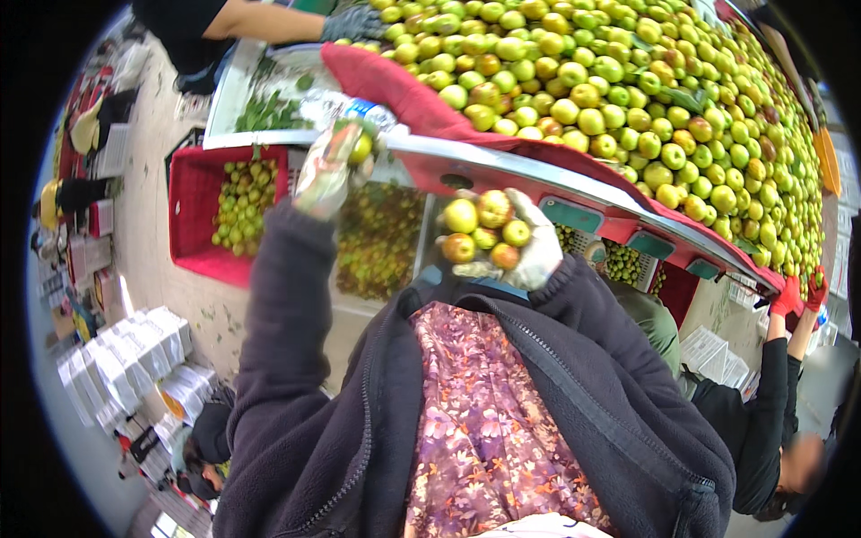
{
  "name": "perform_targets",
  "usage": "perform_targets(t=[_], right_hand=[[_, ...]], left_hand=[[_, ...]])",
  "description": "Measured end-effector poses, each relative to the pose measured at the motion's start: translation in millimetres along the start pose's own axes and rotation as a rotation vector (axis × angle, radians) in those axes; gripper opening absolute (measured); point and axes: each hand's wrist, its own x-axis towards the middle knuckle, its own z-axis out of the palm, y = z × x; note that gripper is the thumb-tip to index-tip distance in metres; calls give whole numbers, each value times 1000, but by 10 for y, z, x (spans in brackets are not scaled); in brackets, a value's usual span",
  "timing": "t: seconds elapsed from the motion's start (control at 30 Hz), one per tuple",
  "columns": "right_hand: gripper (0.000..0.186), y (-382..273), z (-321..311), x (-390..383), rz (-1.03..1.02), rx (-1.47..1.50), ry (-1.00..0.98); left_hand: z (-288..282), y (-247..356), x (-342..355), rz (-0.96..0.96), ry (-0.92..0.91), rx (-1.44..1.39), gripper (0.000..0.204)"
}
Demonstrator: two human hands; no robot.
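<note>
My left hand, in a stained white glove, reaches to the table's near edge. Its fingers are closed on one green-and-red jujube. Just beyond those fingers lies a clear plastic bottle with a blue label. My right hand, gloved too, is cupped in front of my chest around several jujubes, green with brownish-red patches. Part of its fingers is hidden beneath the fruit. A large heap of jujubes covers the table beyond both hands.
Red cloth lines the table's raised edge. A white tray holds loose leaves. Below stand a red crate and a bin of jujubes. A co-worker's grey glove is far left; red gloves work at right.
</note>
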Motion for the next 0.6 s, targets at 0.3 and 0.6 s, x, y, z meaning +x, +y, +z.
perform_targets(t=[0.3, 0.6], right_hand=[[51, 740, -489, 1035, 155, -649, 480], [59, 721, -58, 789, 118, -658, 202]], left_hand=[[-1174, -2193, -1408, -246, 925, -644, 36], [-321, -1246, -1183, 550, 376, 887, 34]])
